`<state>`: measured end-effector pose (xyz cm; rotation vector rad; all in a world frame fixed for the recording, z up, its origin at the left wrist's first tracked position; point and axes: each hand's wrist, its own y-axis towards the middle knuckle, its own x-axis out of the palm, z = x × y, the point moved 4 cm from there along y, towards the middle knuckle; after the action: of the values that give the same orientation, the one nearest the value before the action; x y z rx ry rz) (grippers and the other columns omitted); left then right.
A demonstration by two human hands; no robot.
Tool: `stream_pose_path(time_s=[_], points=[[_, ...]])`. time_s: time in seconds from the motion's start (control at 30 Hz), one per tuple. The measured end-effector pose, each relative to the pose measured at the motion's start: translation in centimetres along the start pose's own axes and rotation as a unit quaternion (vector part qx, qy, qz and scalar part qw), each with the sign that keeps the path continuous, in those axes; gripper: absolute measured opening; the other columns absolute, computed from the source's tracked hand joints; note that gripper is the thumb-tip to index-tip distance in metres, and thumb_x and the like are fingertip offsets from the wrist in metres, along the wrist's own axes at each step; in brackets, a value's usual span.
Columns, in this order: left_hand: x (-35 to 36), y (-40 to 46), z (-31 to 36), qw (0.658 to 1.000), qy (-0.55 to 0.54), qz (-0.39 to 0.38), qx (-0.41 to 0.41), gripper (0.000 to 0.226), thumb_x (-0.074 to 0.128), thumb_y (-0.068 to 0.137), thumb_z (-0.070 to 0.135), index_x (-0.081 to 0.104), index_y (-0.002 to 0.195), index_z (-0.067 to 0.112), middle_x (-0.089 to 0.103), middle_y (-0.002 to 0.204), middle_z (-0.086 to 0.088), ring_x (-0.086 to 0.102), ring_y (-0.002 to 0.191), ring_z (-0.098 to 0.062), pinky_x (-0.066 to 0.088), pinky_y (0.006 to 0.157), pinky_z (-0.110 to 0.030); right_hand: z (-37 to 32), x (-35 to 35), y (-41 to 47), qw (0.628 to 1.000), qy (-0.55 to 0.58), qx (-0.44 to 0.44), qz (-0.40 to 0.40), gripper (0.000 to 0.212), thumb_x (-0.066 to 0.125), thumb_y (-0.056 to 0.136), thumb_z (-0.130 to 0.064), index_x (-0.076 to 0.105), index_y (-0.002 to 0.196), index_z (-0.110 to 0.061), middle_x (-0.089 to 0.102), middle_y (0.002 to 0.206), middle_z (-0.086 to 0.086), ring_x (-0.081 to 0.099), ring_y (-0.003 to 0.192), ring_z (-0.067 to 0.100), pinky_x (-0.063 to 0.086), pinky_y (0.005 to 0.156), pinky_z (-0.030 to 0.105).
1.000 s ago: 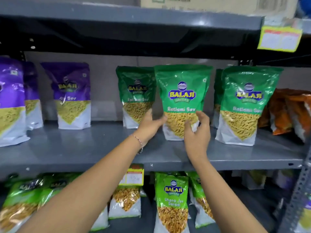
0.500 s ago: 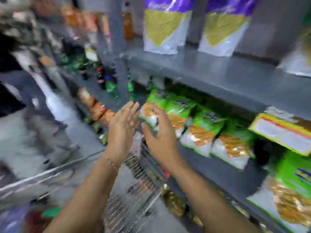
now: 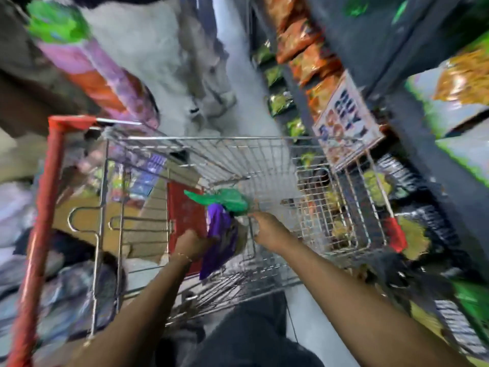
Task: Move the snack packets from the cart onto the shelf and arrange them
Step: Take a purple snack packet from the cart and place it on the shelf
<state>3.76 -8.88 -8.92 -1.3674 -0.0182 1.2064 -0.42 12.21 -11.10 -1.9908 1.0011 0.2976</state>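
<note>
Head view is motion-blurred, looking down into the wire cart. Landmark = cart.

- Cart contents: one purple packet and one green packet, both low in the basket near its middle. The green one lies just behind the purple one, touching or overlapping it; blur hides which. A red panel sits at the handle-side wall of the basket, beside the packets. The rest of the basket floor shows bare wire.
- Left hand: inside the basket, against the purple packet's left edge, fingers wrapped on it, so holding it.
- Right hand: inside the basket, on the far side of the purple packet, fingertips at the seam between the purple and green packets. Cannot tell whether its fingers are closed on either one.
- Red handle bar runs along the cart's left side.
- Shelf stands right of the cart, with orange and green packets on its levels, too blurred to count. A printed sign hangs over the cart's right rim.
</note>
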Motion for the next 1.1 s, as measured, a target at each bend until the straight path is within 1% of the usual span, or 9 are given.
stream_pose_path(time_s=[0.23, 0.33, 0.43, 0.63, 0.73, 0.83, 0.97, 1.03, 1.1], points=[[2.2, 0.7, 1.3, 0.988, 0.088, -0.013, 0.122, 0.027, 0.063, 0.086, 0.024, 0.068, 0.099, 0.001, 0.071, 0.102, -0.029, 0.065, 0.102, -0.044, 0.034, 0.068, -0.033, 0.6, 3.6, 3.4, 0.999, 0.024, 0.016, -0.043, 0.055, 0.056, 0.071, -0.026, 0.053, 0.125, -0.018, 0.066, 0.114, 0.015, 0.065, 0.101, 0.036, 0.054, 0.087, 0.043], [1.3, -0.4, 3.6, 0.970, 0.144, -0.040, 0.191, 0.039, 0.054, 0.080, 0.032, 0.070, 0.105, 0.006, 0.070, 0.104, -0.029, 0.064, 0.104, -0.043, 0.045, 0.075, -0.038, 1.9, 3.6, 3.7, 0.999, 0.031, 0.015, -0.034, 0.062, 0.067, 0.074, -0.021, 0.043, 0.132, -0.022, 0.066, 0.112, 0.013, 0.066, 0.100, 0.036, 0.056, 0.085, 0.044], [-0.3, -2.7, 7.1, 0.935, 0.213, -0.082, 0.272, 0.046, 0.049, 0.075, 0.030, 0.070, 0.114, 0.017, 0.073, 0.105, -0.022, 0.068, 0.101, -0.037, 0.050, 0.080, -0.036, 5.8, 3.8, 4.5, 0.995, 0.094, 0.020, -0.034, 0.075, 0.083, 0.052, -0.033, 0.052, 0.120, -0.036, 0.070, 0.113, 0.002, 0.069, 0.103, 0.025, 0.056, 0.091, 0.043], [-6.2, -9.5, 16.4, 0.860, 0.251, -0.027, 0.444, 0.032, 0.059, 0.078, 0.012, 0.070, 0.107, 0.021, 0.076, 0.098, -0.008, 0.069, 0.093, -0.026, 0.052, 0.076, -0.033, 5.4, -1.1, -3.5, 0.969, 0.247, 0.011, 0.000, 0.077, 0.095, 0.043, 0.002, 0.063, 0.113, -0.001, 0.073, 0.098, 0.001, 0.067, 0.083, -0.006, 0.058, 0.084, 0.021], [-9.3, -14.2, 22.0, 0.817, 0.206, 0.015, 0.539, 0.035, 0.052, 0.083, 0.012, 0.062, 0.112, 0.031, 0.076, 0.105, 0.002, 0.070, 0.099, -0.018, 0.055, 0.081, -0.033, 4.5, -4.9, -7.7, 0.941, 0.314, -0.037, 0.123, 0.067, 0.095, 0.045, 0.002, 0.066, 0.103, -0.015, 0.076, 0.086, -0.018, 0.066, 0.082, -0.012, 0.055, 0.081, 0.019], [-12.5, -19.7, 27.2, 0.775, 0.117, 0.100, 0.612, 0.030, 0.057, 0.084, 0.014, 0.071, 0.108, 0.023, 0.077, 0.101, -0.002, 0.069, 0.092, -0.012, 0.054, 0.081, -0.033, 1.7, -10.0, -12.8, 0.898, 0.370, -0.087, 0.220, 0.056, 0.090, 0.050, 0.007, 0.071, 0.099, -0.011, 0.079, 0.091, -0.008, 0.071, 0.085, 0.006, 0.059, 0.084, 0.033], [-16.7, -27.3, 31.9, 0.645, -0.075, 0.322, 0.689, 0.043, 0.072, 0.082, 0.024, 0.061, 0.123, 0.017, 0.063, 0.122, 0.009, 0.057, 0.110, -0.005, 0.041, 0.099, -0.019, -0.9, -17.3, -19.9, 0.856, 0.379, -0.128, 0.328, 0.053, 0.093, 0.054, -0.002, 0.072, 0.103, -0.005, 0.078, 0.102, 0.006, 0.073, 0.091, 0.015, 0.059, 0.084, 0.035], [-16.6, -29.5, 33.5, 0.637, -0.214, 0.277, 0.686, 0.066, 0.074, 0.080, 0.030, 0.043, 0.137, 0.021, 0.046, 0.134, 0.023, 0.047, 0.121, 0.005, 0.034, 0.107, -0.017, -1.7, -21.3, -24.7, 0.824, 0.379, -0.147, 0.394, 0.058, 0.093, 0.054, -0.003, 0.069, 0.108, -0.005, 0.078, 0.103, 0.005, 0.074, 0.095, 0.019, 0.059, 0.086, 0.039], [-14.7, -30.3, 34.6, 0.656, -0.330, 0.114, 0.669, 0.075, 0.076, 0.072, 0.043, 0.041, 0.136, 0.024, 0.050, 0.135, 0.019, 0.050, 0.119, 0.004, 0.039, 0.109, -0.024, -2.8, -24.8, -29.3, 0.802, 0.369, -0.167, 0.440, 0.050, 0.088, 0.059, 0.006, 0.070, 0.105, -0.002, 0.079, 0.095, 0.002, 0.074, 0.085, 0.014, 0.058, 0.076, 0.027]])
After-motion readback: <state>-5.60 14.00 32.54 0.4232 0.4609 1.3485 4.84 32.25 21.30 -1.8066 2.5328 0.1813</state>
